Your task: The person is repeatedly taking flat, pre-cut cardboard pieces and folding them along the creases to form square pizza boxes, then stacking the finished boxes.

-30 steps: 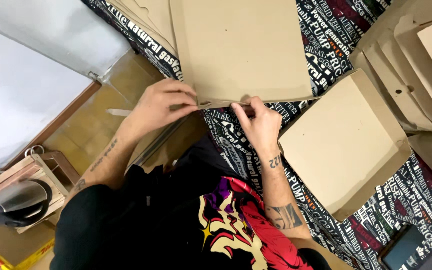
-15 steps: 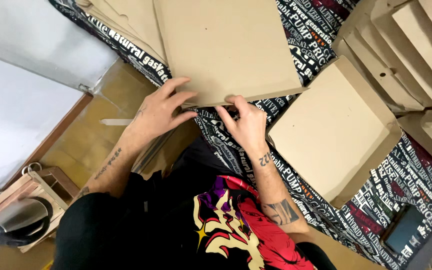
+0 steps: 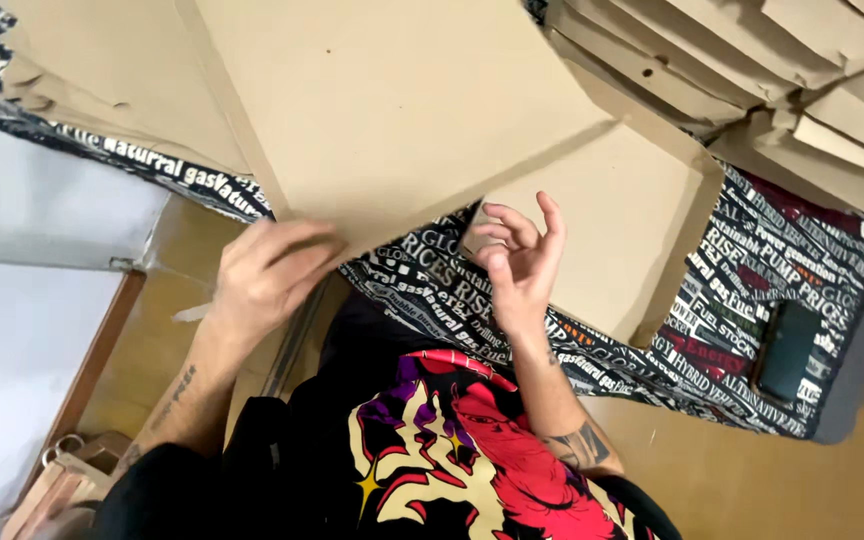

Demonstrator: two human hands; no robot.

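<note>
My right hand (image 3: 520,262) had let go of the cardboard sheet (image 3: 392,110), its grip now open. My left hand (image 3: 270,275) alone pinched the near corner, the sheet lying over the printed-cloth counter (image 3: 742,290).

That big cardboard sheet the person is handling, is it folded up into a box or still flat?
Flat. The cardboard sheet shows one smooth face with no raised walls; the left hand grips its near corner, the right hand is open.
</note>
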